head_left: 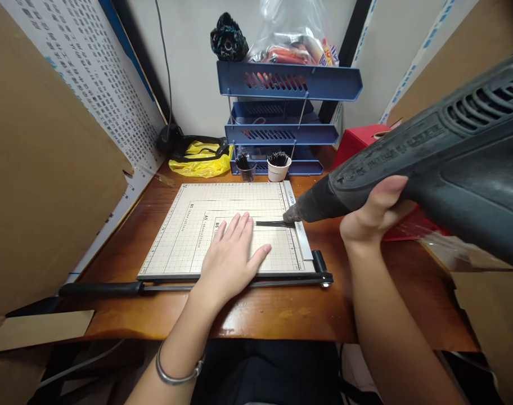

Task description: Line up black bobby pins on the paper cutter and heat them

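My left hand (232, 247) lies flat, fingers stretched out, on the gridded board of a paper cutter (172, 236). Its fingertips are beside the left end of a small bundle of thin black strands (271, 224); whether they touch it I cannot tell. My right hand (377, 216) grips a black device that looks like a hand-held vacuum cleaner (391, 146) from below. The tapered nozzle is at the right end of the strands, over the cutter's metal ruler strip (301, 239). The cutter's blade arm is down along the near edge, its black handle (100, 288) at left.
Behind the cutter stand a clear cup (246, 171) and a white cup (278, 169), both with black strands. A blue tray rack (282, 135), a yellow bag (199, 158) and a red box (353, 143) are farther back. Cardboard (41, 140) walls the left side.
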A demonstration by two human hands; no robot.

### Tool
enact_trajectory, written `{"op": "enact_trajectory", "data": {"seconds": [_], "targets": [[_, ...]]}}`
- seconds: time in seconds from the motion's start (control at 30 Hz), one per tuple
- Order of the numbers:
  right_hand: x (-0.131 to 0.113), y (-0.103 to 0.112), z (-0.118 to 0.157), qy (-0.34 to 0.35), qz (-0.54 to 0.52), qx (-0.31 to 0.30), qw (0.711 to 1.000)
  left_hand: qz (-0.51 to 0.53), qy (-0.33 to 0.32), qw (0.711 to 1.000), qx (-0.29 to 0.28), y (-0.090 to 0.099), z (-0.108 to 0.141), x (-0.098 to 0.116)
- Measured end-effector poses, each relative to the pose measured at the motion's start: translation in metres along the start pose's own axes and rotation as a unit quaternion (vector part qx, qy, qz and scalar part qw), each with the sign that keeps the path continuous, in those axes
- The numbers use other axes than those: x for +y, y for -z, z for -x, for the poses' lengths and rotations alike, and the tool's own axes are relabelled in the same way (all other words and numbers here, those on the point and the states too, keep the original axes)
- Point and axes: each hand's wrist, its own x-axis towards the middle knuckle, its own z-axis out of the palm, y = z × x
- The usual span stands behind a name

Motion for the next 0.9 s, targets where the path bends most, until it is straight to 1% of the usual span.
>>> {"op": "enact_trajectory", "data": {"seconds": [0.13,0.3,0.4,0.43,0.53,0.6,0.73,0.83,0.9], "targets": [[0.002,0.004,-0.005,-0.029,0.034,-0.008,0.999,-0.002,-0.001,1.0,0.002,0.0,0.001,0.0],[0.0,0.006,-0.007,-0.047,0.034,0.026,0.998,-0.001,-0.005,1.0,0.0,0.001,0.002,0.0],[-0.002,0.006,-0.011,-0.036,0.017,0.041,0.998,0.003,-0.007,1.0,-0.008,0.002,0.002,-0.001],[-0.003,0.006,-0.013,-0.034,0.003,0.035,0.999,0.004,-0.007,1.0,-0.009,0.002,0.002,-0.001],[-0.003,0.008,-0.017,-0.037,-0.037,-0.007,0.999,0.008,-0.01,1.0,-0.003,0.002,0.002,-0.002],[-0.003,0.009,-0.017,-0.045,-0.031,-0.018,0.998,0.013,-0.013,1.0,0.004,0.001,0.002,-0.002],[0.001,0.009,-0.011,-0.056,0.01,0.019,0.998,0.027,-0.018,0.999,0.021,-0.001,0.003,-0.002],[0.001,0.005,-0.014,-0.045,-0.007,0.02,0.999,0.036,-0.023,0.999,0.026,-0.001,0.003,-0.004],[-0.002,-0.002,-0.023,-0.062,0.0,-0.035,0.997,0.041,-0.026,0.999,0.018,0.0,0.003,-0.005]]}}
